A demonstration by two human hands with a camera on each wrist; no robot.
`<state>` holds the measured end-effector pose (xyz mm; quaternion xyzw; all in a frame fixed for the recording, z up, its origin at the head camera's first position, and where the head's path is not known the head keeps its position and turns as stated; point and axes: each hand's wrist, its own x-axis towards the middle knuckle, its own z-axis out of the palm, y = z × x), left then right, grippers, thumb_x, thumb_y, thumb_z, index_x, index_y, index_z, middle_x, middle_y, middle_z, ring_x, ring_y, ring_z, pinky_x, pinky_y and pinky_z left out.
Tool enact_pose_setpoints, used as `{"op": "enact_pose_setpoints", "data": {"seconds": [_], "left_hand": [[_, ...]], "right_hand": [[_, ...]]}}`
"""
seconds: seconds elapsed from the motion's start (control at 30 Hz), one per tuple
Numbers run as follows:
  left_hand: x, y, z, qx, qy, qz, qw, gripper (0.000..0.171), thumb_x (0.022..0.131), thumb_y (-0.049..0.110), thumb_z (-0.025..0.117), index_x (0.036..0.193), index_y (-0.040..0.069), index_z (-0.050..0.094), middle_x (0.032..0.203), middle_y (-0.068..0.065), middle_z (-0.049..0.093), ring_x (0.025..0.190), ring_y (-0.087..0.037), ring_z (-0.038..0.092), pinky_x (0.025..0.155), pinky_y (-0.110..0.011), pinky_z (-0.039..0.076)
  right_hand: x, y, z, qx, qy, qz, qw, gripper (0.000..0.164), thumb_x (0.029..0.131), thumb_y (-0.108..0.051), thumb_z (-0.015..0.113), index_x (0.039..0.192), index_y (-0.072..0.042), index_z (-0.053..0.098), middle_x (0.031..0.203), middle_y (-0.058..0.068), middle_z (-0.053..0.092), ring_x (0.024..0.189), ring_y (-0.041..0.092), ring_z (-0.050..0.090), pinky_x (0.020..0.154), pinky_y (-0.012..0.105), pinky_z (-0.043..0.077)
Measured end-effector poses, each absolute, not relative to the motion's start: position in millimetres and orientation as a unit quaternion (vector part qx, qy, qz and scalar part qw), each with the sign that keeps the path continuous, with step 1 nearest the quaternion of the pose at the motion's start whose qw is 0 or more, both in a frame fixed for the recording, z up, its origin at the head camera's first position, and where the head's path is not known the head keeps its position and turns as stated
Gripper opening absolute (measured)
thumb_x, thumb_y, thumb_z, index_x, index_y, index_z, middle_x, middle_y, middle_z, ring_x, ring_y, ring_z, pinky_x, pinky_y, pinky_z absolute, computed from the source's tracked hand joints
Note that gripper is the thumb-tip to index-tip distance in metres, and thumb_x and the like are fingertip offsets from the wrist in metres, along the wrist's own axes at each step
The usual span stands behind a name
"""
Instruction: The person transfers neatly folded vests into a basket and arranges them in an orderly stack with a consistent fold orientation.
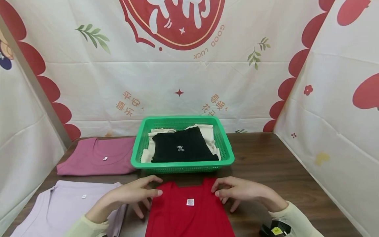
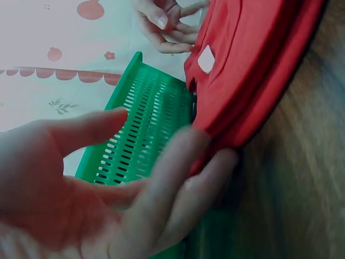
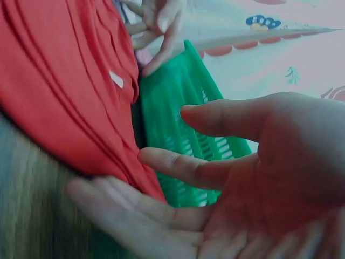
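Note:
A red V-neck top (image 1: 189,214) with a white label (image 1: 190,202) lies in front of the person on the table. The left hand (image 1: 133,192) is at its upper left edge, fingers spread and loosely bent. On the opposite edge, near the shoulder strap, is the right hand (image 1: 242,190), its thumb apart from the fingers. Both wrist views show the fingers of the left hand (image 2: 156,199) and right hand (image 3: 215,167) at the sides of the red cloth, with no pinch on it visible. The lower part of the top falls outside the head view.
Just behind the red top stands a green basket (image 1: 182,167) holding a folded black garment (image 1: 180,149) over cream cloth (image 1: 207,133). To the left lie a folded mauve top (image 1: 97,164) and a pale lilac top (image 1: 74,205). Brown wooden tabletop (image 1: 266,161) extends right; printed curtains surround it.

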<state>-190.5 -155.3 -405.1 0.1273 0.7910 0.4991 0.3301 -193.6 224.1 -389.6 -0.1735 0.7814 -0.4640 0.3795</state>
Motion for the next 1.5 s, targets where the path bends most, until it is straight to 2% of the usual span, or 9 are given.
{"op": "enact_pose_setpoints", "data": {"seconds": [0.13, 0.3, 0.43, 0.6, 0.8, 0.97, 1.1, 1.3, 1.5], "left_hand": [[-191.9, -153.4, -406.5, 0.114, 0.794, 0.501, 0.325, 0.057, 0.091, 0.038, 0.062, 0.137, 0.009, 0.042, 0.098, -0.015, 0.062, 0.073, -0.025, 0.068, 0.055, -0.043, 0.057], [-194.5, -152.6, -407.9, 0.095, 0.787, 0.514, 0.328, 0.065, 0.090, 0.039, 0.062, 0.140, 0.006, 0.037, 0.098, -0.015, 0.063, 0.072, -0.025, 0.070, 0.061, -0.044, 0.058], [-191.2, -153.4, -405.0, 0.093, 0.792, 0.498, 0.342, 0.068, 0.088, 0.043, 0.064, 0.141, 0.010, 0.036, 0.095, -0.014, 0.064, 0.071, -0.026, 0.070, 0.062, -0.043, 0.058], [-187.0, -153.0, -400.6, 0.110, 0.799, 0.466, 0.363, 0.061, 0.088, 0.045, 0.064, 0.137, 0.016, 0.043, 0.089, -0.015, 0.065, 0.069, -0.027, 0.069, 0.059, -0.042, 0.057], [-187.8, -150.8, -402.4, 0.123, 0.773, 0.500, 0.372, 0.056, 0.090, 0.040, 0.062, 0.136, 0.014, 0.045, 0.106, -0.012, 0.062, 0.077, -0.025, 0.068, 0.063, -0.043, 0.058], [-189.1, -153.5, -405.3, 0.134, 0.719, 0.549, 0.406, 0.059, 0.092, 0.035, 0.060, 0.141, 0.011, 0.039, 0.118, -0.015, 0.059, 0.092, -0.028, 0.067, 0.073, -0.045, 0.058], [-189.8, -152.5, -405.5, 0.121, 0.693, 0.591, 0.395, 0.065, 0.093, 0.034, 0.060, 0.144, 0.007, 0.032, 0.125, -0.018, 0.051, 0.104, -0.029, 0.060, 0.084, -0.044, 0.056], [-191.9, -152.1, -402.8, 0.101, 0.643, 0.659, 0.377, 0.070, 0.094, 0.032, 0.058, 0.148, 0.004, 0.023, 0.124, -0.021, 0.053, 0.101, -0.028, 0.064, 0.088, -0.043, 0.053], [-191.4, -146.3, -404.3, 0.101, 0.656, 0.647, 0.375, 0.057, 0.093, 0.034, 0.058, 0.141, 0.008, 0.041, 0.123, -0.016, 0.058, 0.101, -0.027, 0.064, 0.086, -0.043, 0.053]], "right_hand": [[-191.1, 220.2, -387.0, -0.188, 0.781, -0.463, 0.375, 0.030, 0.094, -0.022, 0.058, 0.117, -0.002, 0.056, 0.099, 0.018, 0.061, 0.088, 0.028, 0.061, 0.069, 0.044, 0.058], [-188.2, 220.2, -384.9, -0.185, 0.761, -0.481, 0.395, 0.033, 0.093, -0.022, 0.059, 0.119, -0.002, 0.056, 0.108, 0.018, 0.061, 0.096, 0.029, 0.062, 0.076, 0.046, 0.057], [-187.4, 219.1, -384.6, -0.174, 0.753, -0.492, 0.400, 0.034, 0.094, -0.023, 0.058, 0.121, -0.003, 0.055, 0.112, 0.017, 0.060, 0.099, 0.029, 0.062, 0.080, 0.047, 0.056], [-187.4, 217.6, -390.6, -0.172, 0.749, -0.497, 0.404, 0.031, 0.095, -0.022, 0.057, 0.120, -0.003, 0.057, 0.108, 0.015, 0.059, 0.095, 0.027, 0.059, 0.078, 0.043, 0.057], [-187.6, 215.1, -398.9, -0.192, 0.740, -0.490, 0.419, 0.030, 0.095, -0.021, 0.056, 0.120, -0.005, 0.060, 0.113, 0.013, 0.058, 0.097, 0.025, 0.057, 0.073, 0.037, 0.058], [-190.9, 213.3, -400.0, -0.181, 0.749, -0.495, 0.402, 0.035, 0.095, -0.021, 0.056, 0.125, -0.004, 0.060, 0.116, 0.011, 0.060, 0.098, 0.024, 0.060, 0.071, 0.034, 0.058], [-192.3, 213.8, -398.5, -0.177, 0.752, -0.500, 0.392, 0.038, 0.095, -0.022, 0.056, 0.128, -0.003, 0.058, 0.117, 0.012, 0.061, 0.097, 0.024, 0.061, 0.072, 0.035, 0.058], [-194.2, 215.0, -397.1, -0.179, 0.753, -0.513, 0.371, 0.042, 0.096, -0.022, 0.055, 0.131, 0.001, 0.054, 0.118, 0.013, 0.060, 0.098, 0.024, 0.062, 0.075, 0.038, 0.058], [-194.6, 214.2, -398.5, -0.199, 0.757, -0.505, 0.363, 0.041, 0.096, -0.022, 0.055, 0.131, 0.000, 0.054, 0.120, 0.015, 0.058, 0.099, 0.024, 0.061, 0.076, 0.038, 0.058]]}}
